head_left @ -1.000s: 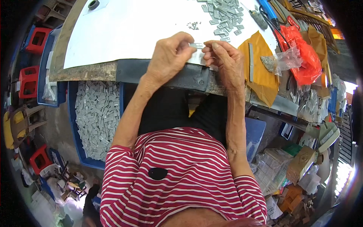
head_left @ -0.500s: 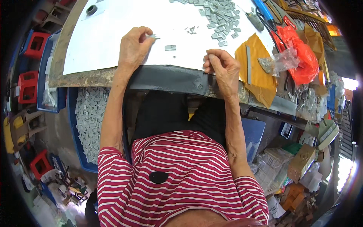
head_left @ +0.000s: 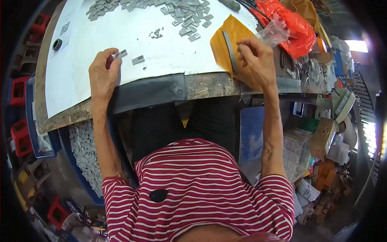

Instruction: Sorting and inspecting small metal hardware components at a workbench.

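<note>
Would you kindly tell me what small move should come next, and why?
The right hand might best close on the grey strip: its curled fingers are just beside that strip on the yellow envelope, holding nothing I can make out, while the left hand has a small grey piece at its fingertips.

Sheet (head_left: 96, 36) bright | glare far right | rim dark, curved | lower-left clutter (head_left: 82, 228) perhaps blurred

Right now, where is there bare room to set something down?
The white sheet is bare between the black ring and the left hand, and mostly so between the loose grey piece and the yellow-brown paper. It's crowded on the far side, heaped with grey pieces, and rightward around the red bag.
</note>
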{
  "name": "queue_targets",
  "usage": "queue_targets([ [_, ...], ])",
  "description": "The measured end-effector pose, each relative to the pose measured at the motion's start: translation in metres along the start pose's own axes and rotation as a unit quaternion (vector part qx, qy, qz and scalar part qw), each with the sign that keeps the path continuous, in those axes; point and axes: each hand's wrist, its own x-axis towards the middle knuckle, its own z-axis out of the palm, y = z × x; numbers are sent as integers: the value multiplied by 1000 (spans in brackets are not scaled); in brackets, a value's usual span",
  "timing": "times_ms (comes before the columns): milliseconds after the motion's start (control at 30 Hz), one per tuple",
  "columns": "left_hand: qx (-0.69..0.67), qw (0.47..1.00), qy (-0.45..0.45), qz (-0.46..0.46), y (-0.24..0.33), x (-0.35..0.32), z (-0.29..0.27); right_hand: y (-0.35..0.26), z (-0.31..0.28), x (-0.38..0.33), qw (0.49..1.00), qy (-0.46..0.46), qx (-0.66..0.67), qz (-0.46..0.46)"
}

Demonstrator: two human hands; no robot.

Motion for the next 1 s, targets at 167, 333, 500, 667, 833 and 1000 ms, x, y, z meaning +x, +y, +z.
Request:
queue_targets([
  [167, -19, 1000, 8, 23, 19, -6, 9, 38, 15, 41, 997, 9, -65, -47],
  [333, -48, 996, -18, 70, 46, -9, 25, 50, 27, 63, 947, 57, -203, -243],
  [500, -80, 990, -59, 96, 59, -7, 48, 56, 28, 66, 936, 29, -215, -278],
  [667, -59, 988, -82, 115, 62, -3, 67, 52, 27, 69, 921, -16, -275, -277],
  [833, -49, 986, -78, 140, 66, -6, 73, 58, 28, 79, 890, -33, -339, -303],
  [1000, -79, 984, -87, 136, 71, -11, 73, 40, 23, 77, 866, -47, -380, -322],
])
